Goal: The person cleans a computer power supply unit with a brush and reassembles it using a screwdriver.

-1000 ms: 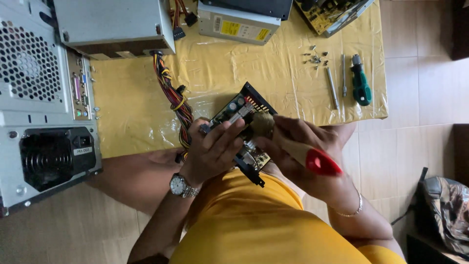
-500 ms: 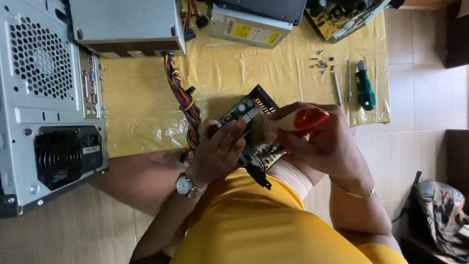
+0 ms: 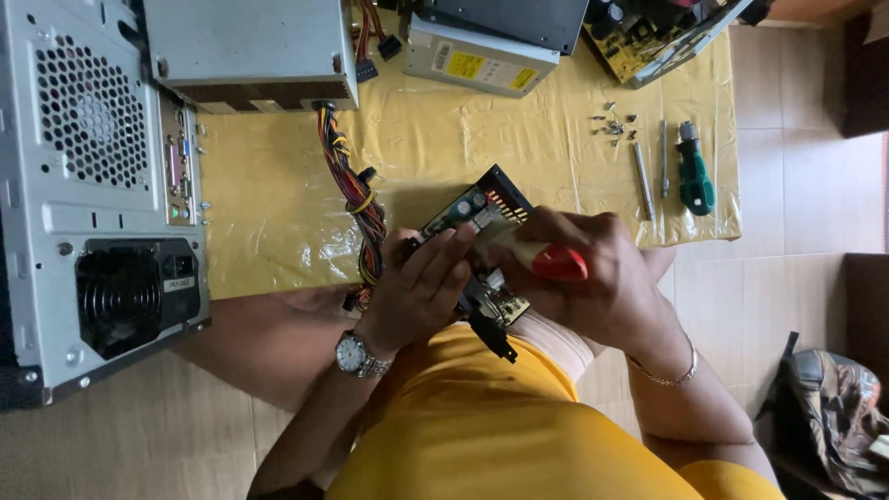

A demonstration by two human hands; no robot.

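Gripping a red-handled screwdriver (image 3: 546, 260), right hand (image 3: 593, 278) works the opened power supply (image 3: 472, 250) steadied in left hand (image 3: 421, 287); casing already off.

Opened black power supply unit (image 3: 482, 208), tilted, circuit board exposed; red-handled screwdriver (image 3: 551, 261) against it.

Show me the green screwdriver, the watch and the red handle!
Green screwdriver (image 3: 694, 181): head view, on its green handle.
Watch (image 3: 350, 354): head view, on its round face.
Red handle (image 3: 558, 263): head view, on the red end sticking out of the right hand (image 3: 593, 278).
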